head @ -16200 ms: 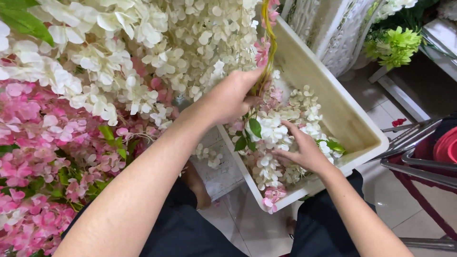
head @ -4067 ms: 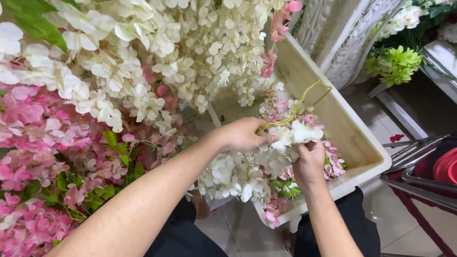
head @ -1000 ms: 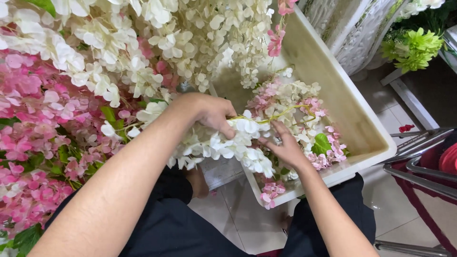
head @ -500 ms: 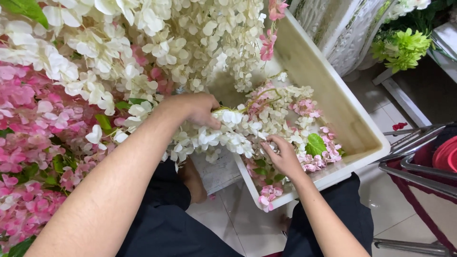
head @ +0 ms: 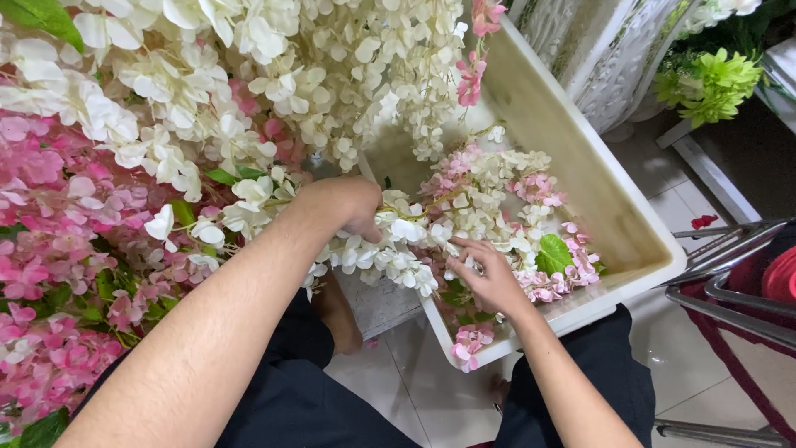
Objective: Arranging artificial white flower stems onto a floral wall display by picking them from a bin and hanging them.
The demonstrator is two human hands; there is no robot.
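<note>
My left hand point(head: 352, 203) grips a garland of white artificial blossoms point(head: 390, 253) near its stem, at the left wall of a cream plastic tub point(head: 580, 174). My right hand point(head: 489, 278) pinches the same garland's lower blossoms over the tub's near rim. Inside the tub lie more white and pink flower strands point(head: 514, 195) with a green leaf point(head: 553, 255).
A dense mass of white blossoms point(head: 274, 75) hangs above and pink blossoms point(head: 58, 249) fill the left. Green flowers point(head: 713, 79) and a white lattice stand point(head: 605, 58) sit at the upper right. Metal bars point(head: 730, 290) and a red object lie right, over a tiled floor point(head: 414, 390).
Both hands have drawn the white garland leftward and lower, toward the hanging flowers. My right hand slid along the strand to the tub's near rim.
</note>
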